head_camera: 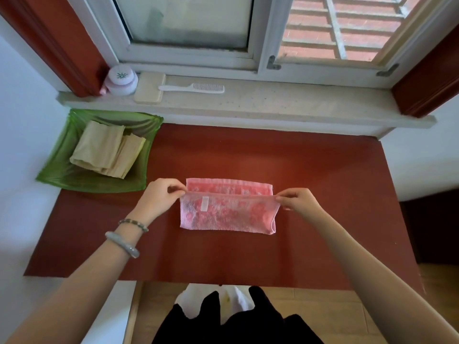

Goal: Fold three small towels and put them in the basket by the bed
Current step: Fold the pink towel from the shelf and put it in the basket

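A pink patterned towel [227, 214] lies on the dark red table [310, 170], partly folded, with its near layer lifted over the far layer. My left hand [159, 196] pinches the lifted edge at its left corner. My right hand [299, 201] pinches the same edge at its right corner. A small white label shows on the raised layer. At the table's back left stands a green basket [57, 167]. Two folded beige towels [104, 148] lie inside it, one overlapping the other.
A stone windowsill [273, 105] runs behind the table, carrying a white comb [192, 88], a flat beige case [150, 88] and a pink round jar [121, 79]. Red curtains hang at both sides. White walls flank the table; wooden floor shows below its front edge.
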`<state>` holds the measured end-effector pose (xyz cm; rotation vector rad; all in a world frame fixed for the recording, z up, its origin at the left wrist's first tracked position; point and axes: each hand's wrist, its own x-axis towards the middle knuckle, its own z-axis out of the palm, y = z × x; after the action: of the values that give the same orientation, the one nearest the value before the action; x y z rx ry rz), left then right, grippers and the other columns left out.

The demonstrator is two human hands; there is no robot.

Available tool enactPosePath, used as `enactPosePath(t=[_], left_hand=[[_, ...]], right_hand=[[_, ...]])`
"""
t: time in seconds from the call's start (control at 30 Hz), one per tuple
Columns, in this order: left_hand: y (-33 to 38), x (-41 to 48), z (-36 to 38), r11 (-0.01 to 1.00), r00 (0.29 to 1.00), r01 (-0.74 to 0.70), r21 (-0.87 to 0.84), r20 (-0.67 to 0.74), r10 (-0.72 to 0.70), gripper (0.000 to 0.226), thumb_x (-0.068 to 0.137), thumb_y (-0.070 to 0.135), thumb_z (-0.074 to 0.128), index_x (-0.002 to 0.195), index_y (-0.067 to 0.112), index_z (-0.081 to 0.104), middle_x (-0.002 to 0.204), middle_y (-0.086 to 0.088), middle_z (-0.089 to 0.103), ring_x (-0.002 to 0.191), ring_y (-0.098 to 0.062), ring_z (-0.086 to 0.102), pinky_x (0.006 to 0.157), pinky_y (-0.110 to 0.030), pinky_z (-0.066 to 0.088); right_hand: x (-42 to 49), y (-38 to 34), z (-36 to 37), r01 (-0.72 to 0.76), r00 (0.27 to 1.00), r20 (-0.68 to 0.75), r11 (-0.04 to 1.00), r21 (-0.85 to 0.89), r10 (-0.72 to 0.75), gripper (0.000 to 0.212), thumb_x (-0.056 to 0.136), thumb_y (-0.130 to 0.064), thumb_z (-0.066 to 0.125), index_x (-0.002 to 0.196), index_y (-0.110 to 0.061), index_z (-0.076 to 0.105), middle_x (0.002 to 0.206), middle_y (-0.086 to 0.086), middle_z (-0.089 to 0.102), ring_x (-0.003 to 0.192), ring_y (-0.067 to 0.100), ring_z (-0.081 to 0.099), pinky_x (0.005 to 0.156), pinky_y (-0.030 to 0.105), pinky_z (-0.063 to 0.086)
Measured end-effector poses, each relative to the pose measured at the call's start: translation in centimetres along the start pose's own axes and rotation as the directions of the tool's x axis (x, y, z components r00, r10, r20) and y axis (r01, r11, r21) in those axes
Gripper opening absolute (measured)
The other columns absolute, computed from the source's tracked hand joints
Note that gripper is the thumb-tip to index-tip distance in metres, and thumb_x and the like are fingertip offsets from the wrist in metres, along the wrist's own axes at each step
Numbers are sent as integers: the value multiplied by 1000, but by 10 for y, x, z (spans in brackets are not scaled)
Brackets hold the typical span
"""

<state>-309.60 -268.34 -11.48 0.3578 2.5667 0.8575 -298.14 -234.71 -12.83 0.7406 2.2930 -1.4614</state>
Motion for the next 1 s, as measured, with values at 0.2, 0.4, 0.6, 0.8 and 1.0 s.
enactPosePath(t=[0.2, 0.4, 0.6, 0.8, 1.0], left_hand=[[2, 42, 9, 991, 992, 4, 132, -126, 13, 14, 86, 11, 60, 90, 18, 72, 94, -1, 68, 91, -16, 60, 79, -26, 42], [-8, 59, 30, 980, 987, 81, 182, -152, -53, 14, 89, 10, 57, 92, 15, 70, 94, -4, 65, 84, -18, 60, 70, -26, 42], [-12, 59, 46, 967, 974, 107, 232, -221, -54, 20, 91, 15, 54, 109, 10, 63, 109, -9, 59, 100, -25, 58, 76, -29, 49], [26, 32, 81, 865, 918, -366, 344, -20, 397, 25, 89, 17, 58, 112, 9, 61, 117, -7, 59, 102, -17, 58, 95, -23, 43], [69, 3, 154, 682, 715, -699, 218, 177, 676, 16, 80, 7, 67, 96, 5, 65, 89, -5, 62, 79, -16, 58, 72, -25, 55]], right_hand=[[50, -9, 5, -33, 991, -135, 994, -104, 19, 7, 80, -14, 68, 80, -17, 74, 72, -8, 65, 65, 4, 55, 65, 19, 41], [72, -10, 14, -12, 992, -126, 965, -262, -22, 10, 81, -18, 68, 89, -16, 73, 90, -2, 69, 83, 10, 61, 65, 15, 42], [80, -12, 11, 30, 999, -12, 904, -427, -39, 22, 81, -32, 69, 91, -13, 72, 86, 1, 68, 84, 16, 61, 70, 26, 49], [82, -17, 13, 66, 998, 55, 867, -494, -45, 19, 83, -27, 65, 87, -9, 69, 81, -1, 61, 80, 16, 57, 65, 25, 42], [83, -13, 9, 52, 998, 52, 926, -375, -35, 5, 76, -22, 68, 74, -19, 64, 72, -1, 64, 68, 17, 59, 64, 31, 49]])
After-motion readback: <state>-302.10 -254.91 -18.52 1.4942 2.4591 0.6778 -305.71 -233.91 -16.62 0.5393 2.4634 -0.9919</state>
